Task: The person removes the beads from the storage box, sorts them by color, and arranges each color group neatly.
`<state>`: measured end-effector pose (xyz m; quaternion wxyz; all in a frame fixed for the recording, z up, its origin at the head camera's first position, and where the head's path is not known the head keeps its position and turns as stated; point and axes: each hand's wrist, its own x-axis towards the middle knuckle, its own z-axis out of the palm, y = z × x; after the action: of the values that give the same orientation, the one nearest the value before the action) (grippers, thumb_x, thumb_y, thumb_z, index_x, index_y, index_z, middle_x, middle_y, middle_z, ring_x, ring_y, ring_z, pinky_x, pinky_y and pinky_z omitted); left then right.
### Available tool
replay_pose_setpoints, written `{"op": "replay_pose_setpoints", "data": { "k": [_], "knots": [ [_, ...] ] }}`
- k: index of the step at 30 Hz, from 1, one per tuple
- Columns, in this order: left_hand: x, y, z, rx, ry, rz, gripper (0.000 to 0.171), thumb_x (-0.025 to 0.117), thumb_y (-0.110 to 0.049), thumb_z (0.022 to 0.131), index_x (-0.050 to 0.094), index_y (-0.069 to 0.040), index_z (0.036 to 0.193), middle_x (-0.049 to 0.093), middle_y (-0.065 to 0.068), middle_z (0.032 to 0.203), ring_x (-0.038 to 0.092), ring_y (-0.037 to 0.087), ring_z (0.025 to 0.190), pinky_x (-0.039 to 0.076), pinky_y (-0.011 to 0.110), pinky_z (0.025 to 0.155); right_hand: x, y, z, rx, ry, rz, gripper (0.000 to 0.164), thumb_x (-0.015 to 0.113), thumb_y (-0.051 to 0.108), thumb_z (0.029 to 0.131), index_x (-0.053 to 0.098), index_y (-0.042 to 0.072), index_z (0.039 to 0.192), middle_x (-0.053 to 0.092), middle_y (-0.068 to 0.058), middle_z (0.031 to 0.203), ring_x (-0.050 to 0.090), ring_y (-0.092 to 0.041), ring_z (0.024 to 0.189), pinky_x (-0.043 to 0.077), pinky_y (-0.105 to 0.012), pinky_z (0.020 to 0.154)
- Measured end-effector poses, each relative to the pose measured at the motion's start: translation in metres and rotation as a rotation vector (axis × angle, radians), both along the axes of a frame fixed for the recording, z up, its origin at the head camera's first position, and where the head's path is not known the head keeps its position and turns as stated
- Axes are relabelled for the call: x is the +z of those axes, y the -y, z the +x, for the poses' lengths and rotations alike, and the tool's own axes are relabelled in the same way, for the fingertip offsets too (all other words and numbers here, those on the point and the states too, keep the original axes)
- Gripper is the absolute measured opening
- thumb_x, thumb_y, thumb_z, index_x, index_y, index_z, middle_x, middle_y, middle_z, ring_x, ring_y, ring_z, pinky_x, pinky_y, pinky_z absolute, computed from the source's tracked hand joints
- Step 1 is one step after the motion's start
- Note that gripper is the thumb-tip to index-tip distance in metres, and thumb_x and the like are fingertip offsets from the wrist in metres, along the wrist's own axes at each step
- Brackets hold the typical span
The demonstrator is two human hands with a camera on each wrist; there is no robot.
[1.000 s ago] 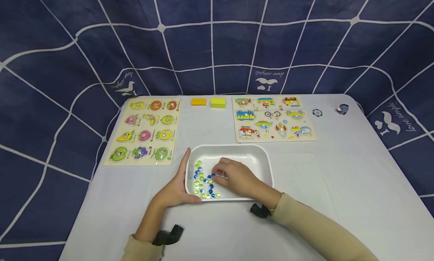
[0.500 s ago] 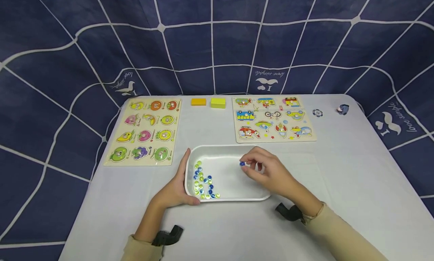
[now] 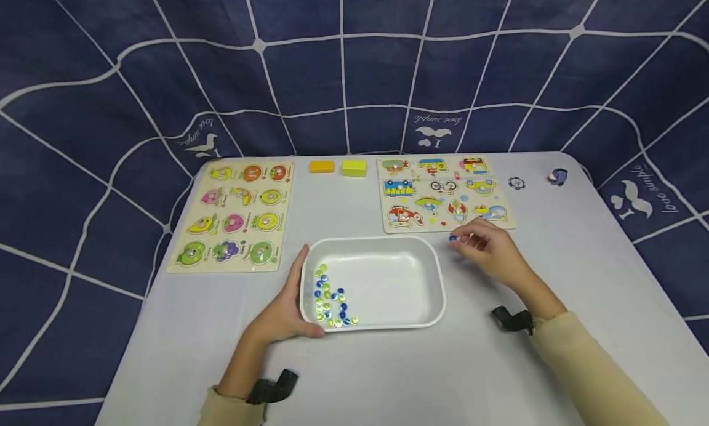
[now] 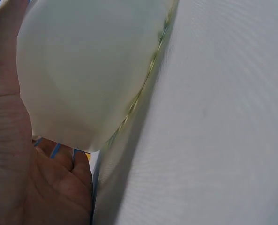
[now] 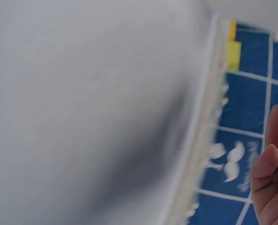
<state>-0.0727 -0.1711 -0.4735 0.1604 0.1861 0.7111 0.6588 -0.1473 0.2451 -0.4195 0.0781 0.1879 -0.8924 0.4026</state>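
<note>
A white plastic tray [image 3: 393, 290] lies in the middle of the table in the head view. Several green-yellow and blue flat glass beads [image 3: 327, 303] are scattered along its left end. My left hand [image 3: 285, 306] holds that end, fingers along the side wall and thumb at the front corner. In the left wrist view the tray's outer wall [image 4: 92, 70] sits against the hand. Past the tray's right side, my right hand [image 3: 490, 250] pinches a blue glass bead [image 3: 453, 237] between thumb and forefinger, above the table. The right wrist view shows fingers [image 5: 270, 168] only, not the bead.
A fruit peg puzzle [image 3: 232, 213] lies at the left, a vehicle peg puzzle [image 3: 437, 195] behind the tray. Between them at the back are an orange block [image 3: 321, 166] and a yellow block [image 3: 353, 168]. A poker chip [image 3: 516, 183] and a small figurine [image 3: 557, 176] lie far right.
My right hand has picked a blue bead out of the bead group and carried it right, beyond the tray's right edge. The left hand stays on the tray.
</note>
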Motion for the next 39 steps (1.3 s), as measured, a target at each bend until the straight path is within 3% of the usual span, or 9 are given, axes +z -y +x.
{"op": "replay_pose_setpoints", "data": {
  "k": [5,14,18,31,39],
  "knots": [
    [-0.001,0.0,0.0,0.006,-0.004,0.004,0.143,0.093,-0.022,0.055,-0.013,-0.036,0.149,0.011,0.005,0.158,0.029,0.032,0.14,0.043,0.022,0.101,-0.015,-0.008,-0.008,-0.02,0.135,0.045,0.013,0.075,0.018,0.081,0.072,0.016,0.094,0.062,0.003,0.08,0.055,-0.012,0.068,0.047,-0.017,0.058],
    [-0.002,0.001,0.0,0.011,-0.008,-0.005,0.142,0.093,-0.024,0.055,-0.013,-0.035,0.15,0.011,0.008,0.158,0.029,0.032,0.14,0.042,0.022,0.101,-0.027,-0.008,-0.015,-0.055,0.359,0.18,0.016,0.074,0.029,0.081,0.072,0.019,0.094,0.063,0.001,0.081,0.052,-0.017,0.072,0.045,-0.022,0.059],
    [-0.002,0.001,0.001,0.013,-0.006,-0.003,0.142,0.093,-0.024,0.055,-0.013,-0.034,0.15,0.011,0.008,0.158,0.028,0.032,0.14,0.041,0.02,0.102,-0.03,-0.005,-0.016,-0.076,0.403,0.215,0.017,0.074,0.028,0.082,0.071,0.018,0.095,0.062,0.0,0.081,0.051,-0.018,0.073,0.043,-0.023,0.06],
    [0.0,-0.001,0.001,-0.001,0.003,0.022,0.142,0.092,-0.019,0.056,-0.015,-0.031,0.15,0.008,0.006,0.159,0.028,0.033,0.14,0.044,0.024,0.1,-0.028,-0.009,-0.014,-0.121,0.341,0.237,0.022,0.072,0.029,0.084,0.071,0.019,0.103,0.065,0.001,0.087,0.052,-0.018,0.076,0.045,-0.023,0.063],
    [-0.001,0.0,0.0,-0.005,-0.003,0.016,0.142,0.092,-0.02,0.056,-0.014,-0.034,0.15,0.008,0.003,0.159,0.025,0.032,0.141,0.041,0.021,0.102,-0.002,0.0,0.008,-0.137,0.145,0.07,0.025,0.073,0.025,0.083,0.071,0.015,0.105,0.068,0.003,0.092,0.057,-0.01,0.074,0.048,-0.017,0.061]
  ]
}}
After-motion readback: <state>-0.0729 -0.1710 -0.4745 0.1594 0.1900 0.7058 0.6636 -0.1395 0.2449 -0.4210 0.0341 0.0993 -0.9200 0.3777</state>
